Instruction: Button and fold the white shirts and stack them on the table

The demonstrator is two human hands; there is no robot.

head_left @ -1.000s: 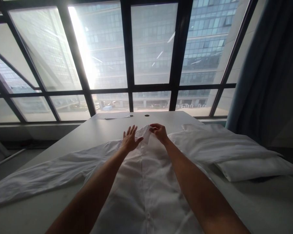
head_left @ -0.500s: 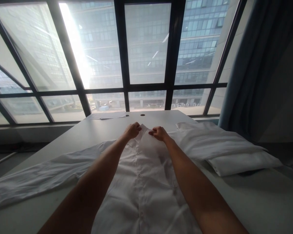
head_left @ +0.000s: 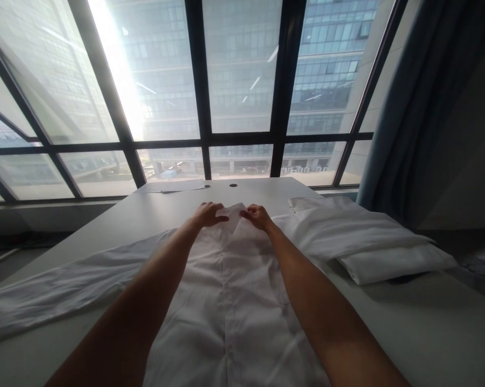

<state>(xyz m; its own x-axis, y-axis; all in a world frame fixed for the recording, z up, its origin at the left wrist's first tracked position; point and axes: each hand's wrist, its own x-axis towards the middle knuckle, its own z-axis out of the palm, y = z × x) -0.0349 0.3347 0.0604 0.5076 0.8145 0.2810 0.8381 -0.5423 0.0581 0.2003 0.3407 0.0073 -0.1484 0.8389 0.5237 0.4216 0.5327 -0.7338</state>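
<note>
from where i stand, a white button-up shirt (head_left: 202, 317) lies front side up on the white table (head_left: 145, 215), its body running from the person's near edge of the view toward the windows (head_left: 242, 75), with the button placket (head_left: 228, 312) down the middle. both hands are at its far end, on the collar (head_left: 233, 212). the left hand (head_left: 208, 215) has its fingers bent over and drawn in near the thumb, with the collar's left end caught between them. the right hand (head_left: 257, 216) is closed in a small pinch, thumb against fingertips, on the collar's right side, so a short stretch of it shows between the two hands. one sleeve (head_left: 77, 274) reaches out loosely across the table to the left, rumpled along its length. over on the right lies a pile of folded white cloth (head_left: 363, 236), just beside the shirt. at the table's far end i see some white sheets (head_left: 182, 186) near two round holes (head_left: 233, 185), and a blue curtain (head_left: 412, 107) hangs at the right.
</note>
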